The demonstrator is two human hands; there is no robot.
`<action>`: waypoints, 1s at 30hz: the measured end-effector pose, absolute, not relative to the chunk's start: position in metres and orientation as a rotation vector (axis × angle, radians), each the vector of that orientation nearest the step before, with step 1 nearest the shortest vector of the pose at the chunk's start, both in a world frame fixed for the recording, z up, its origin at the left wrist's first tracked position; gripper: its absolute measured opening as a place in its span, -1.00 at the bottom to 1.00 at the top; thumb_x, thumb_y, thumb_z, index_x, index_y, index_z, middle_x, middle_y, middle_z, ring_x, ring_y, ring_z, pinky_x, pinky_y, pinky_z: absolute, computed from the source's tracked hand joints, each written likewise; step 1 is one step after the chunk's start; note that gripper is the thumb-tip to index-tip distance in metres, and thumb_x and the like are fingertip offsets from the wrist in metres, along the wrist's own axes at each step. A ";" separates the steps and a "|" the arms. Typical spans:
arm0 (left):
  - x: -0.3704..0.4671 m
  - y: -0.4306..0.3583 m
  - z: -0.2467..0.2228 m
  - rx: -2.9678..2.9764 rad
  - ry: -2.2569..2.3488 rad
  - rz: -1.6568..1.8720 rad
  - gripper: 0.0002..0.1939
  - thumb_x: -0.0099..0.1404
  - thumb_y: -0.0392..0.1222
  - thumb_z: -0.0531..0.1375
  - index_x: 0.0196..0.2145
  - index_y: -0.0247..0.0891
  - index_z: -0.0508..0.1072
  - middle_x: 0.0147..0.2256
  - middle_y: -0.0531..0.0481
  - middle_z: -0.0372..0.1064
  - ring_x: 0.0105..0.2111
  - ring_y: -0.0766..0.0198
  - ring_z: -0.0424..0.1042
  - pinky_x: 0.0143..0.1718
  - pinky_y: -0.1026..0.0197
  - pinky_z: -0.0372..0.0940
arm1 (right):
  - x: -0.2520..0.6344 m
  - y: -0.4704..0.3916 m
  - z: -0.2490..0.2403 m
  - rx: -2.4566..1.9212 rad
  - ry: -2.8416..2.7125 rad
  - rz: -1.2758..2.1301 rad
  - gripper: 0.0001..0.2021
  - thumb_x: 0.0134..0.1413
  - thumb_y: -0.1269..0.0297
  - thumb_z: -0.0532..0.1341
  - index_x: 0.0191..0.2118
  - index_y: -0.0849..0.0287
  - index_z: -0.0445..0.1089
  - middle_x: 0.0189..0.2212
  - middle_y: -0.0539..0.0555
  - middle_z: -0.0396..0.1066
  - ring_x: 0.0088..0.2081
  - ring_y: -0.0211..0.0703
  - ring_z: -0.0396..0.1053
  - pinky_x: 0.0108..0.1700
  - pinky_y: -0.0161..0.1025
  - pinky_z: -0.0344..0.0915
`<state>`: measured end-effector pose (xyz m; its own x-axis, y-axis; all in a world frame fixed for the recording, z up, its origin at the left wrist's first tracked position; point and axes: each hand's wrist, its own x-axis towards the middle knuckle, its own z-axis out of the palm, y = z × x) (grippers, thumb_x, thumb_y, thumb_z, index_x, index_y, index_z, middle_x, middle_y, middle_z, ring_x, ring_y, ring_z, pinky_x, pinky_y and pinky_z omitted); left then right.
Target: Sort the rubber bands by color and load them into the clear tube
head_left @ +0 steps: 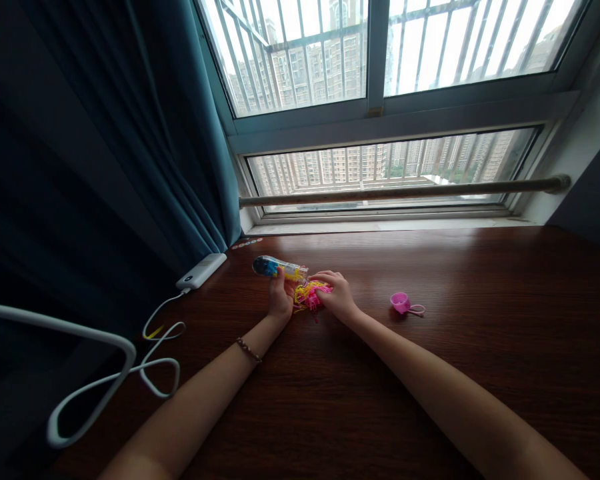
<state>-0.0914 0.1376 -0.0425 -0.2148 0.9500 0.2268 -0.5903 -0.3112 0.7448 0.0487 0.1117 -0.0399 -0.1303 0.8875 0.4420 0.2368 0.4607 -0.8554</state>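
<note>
My left hand (pixel 281 299) is wrapped round a clear plastic bottle (pixel 280 268), which lies nearly level with its mouth toward the right. Blue and yellow pieces show inside the bottle. Just below the mouth, a pile of thin pink and yellow strips (pixel 310 295) rests on the wooden surface; I cannot make out exactly what the strips are. My right hand (pixel 336 293) is at the right side of the pile, its fingers bent over the pink strips. Its fingertips reach close to the bottle's mouth.
To the right, a pink cup-shaped lid with a loop (pixel 401 303) sits on the dark wooden surface (pixel 480 347). A white power bank (pixel 201 271) with a white cable (pixel 164 360) lies at the left beside the blue curtain (pixel 190 167). Behind stands a window with a rail (pixel 405 193).
</note>
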 end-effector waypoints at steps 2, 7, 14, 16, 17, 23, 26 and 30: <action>-0.090 0.135 -0.040 0.817 0.596 1.691 -0.60 0.09 0.08 0.15 -0.29 -0.34 0.38 -0.33 -0.15 0.45 -0.26 0.12 0.44 -0.13 0.06 0.26 | 0.047 0.111 -0.037 -0.958 -1.669 0.834 -0.63 -0.15 0.43 0.15 -0.11 0.12 0.37 -0.30 0.02 0.38 -0.31 -0.23 0.31 -0.18 -0.23 0.27; -0.081 0.119 -0.032 0.822 0.617 1.505 -0.54 0.08 0.12 0.13 -0.25 -0.36 0.41 -0.26 -0.22 0.43 -0.23 0.01 0.42 -0.19 0.00 0.29 | 0.042 0.106 -0.031 -0.716 -1.631 1.403 -0.29 -0.20 0.34 0.26 0.15 0.13 0.01 -0.54 -0.11 0.34 -0.61 -0.39 0.26 -0.52 -0.39 0.27; -0.075 0.098 -0.024 0.982 0.610 1.403 -0.64 0.09 0.00 0.17 -0.25 -0.32 0.39 -0.30 -0.20 0.44 -0.26 -0.01 0.43 -0.26 0.01 0.32 | 0.041 0.099 -0.030 -0.655 -1.613 1.606 -0.41 -0.17 0.26 0.25 0.04 0.16 0.08 -0.65 -0.13 0.34 -0.72 -0.34 0.27 -0.70 -0.43 0.20; -0.076 0.098 -0.024 0.986 0.614 1.383 -0.64 0.07 -0.01 0.19 -0.26 -0.32 0.39 -0.30 -0.21 0.43 -0.29 -0.01 0.44 -0.30 0.01 0.33 | 0.041 0.099 -0.032 -0.648 -1.616 1.629 -0.45 -0.15 0.28 0.23 0.02 0.16 0.08 -0.63 -0.12 0.36 -0.73 -0.34 0.28 -0.71 -0.44 0.21; -0.076 0.099 -0.024 0.979 0.620 1.387 -0.64 0.06 -0.01 0.20 -0.27 -0.33 0.39 -0.31 -0.21 0.43 -0.32 0.00 0.44 -0.32 0.01 0.33 | 0.041 0.099 -0.032 -0.646 -1.613 1.639 -0.47 -0.14 0.29 0.22 0.01 0.15 0.09 -0.63 -0.12 0.36 -0.73 -0.34 0.29 -0.71 -0.44 0.21; -0.078 0.112 -0.033 0.888 0.653 1.530 -0.70 0.08 -0.01 0.18 -0.35 -0.32 0.40 -0.41 -0.07 0.43 -0.40 0.17 0.45 -0.33 0.14 0.31 | 0.042 0.100 -0.026 -0.729 -1.590 1.651 -0.56 -0.12 0.36 0.15 -0.03 0.23 0.15 -0.70 -0.12 0.34 -0.71 -0.31 0.32 -0.71 -0.48 0.21; -0.081 0.120 -0.036 0.849 0.637 1.594 -0.71 0.09 -0.01 0.18 -0.36 -0.33 0.41 -0.40 -0.06 0.43 -0.38 0.21 0.44 -0.30 0.16 0.30 | 0.046 0.103 -0.024 -0.663 -1.559 1.661 -0.51 -0.11 0.31 0.16 0.02 0.22 0.13 -0.65 -0.08 0.38 -0.71 -0.29 0.33 -0.72 -0.46 0.21; -0.085 0.126 -0.037 0.838 0.615 1.655 -0.74 0.10 -0.04 0.19 -0.37 -0.32 0.40 -0.38 -0.04 0.42 -0.36 0.22 0.43 -0.23 0.15 0.28 | 0.048 0.108 -0.025 -0.623 -1.499 1.678 -0.49 -0.11 0.19 0.20 0.01 0.23 0.18 -0.63 -0.04 0.40 -0.72 -0.27 0.33 -0.74 -0.43 0.21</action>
<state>-0.0851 0.1263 -0.0373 -0.1215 0.9707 0.2072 -0.5996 -0.2381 0.7641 0.0484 0.1075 -0.0246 -0.5711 0.8090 0.1394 -0.2290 0.0060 -0.9734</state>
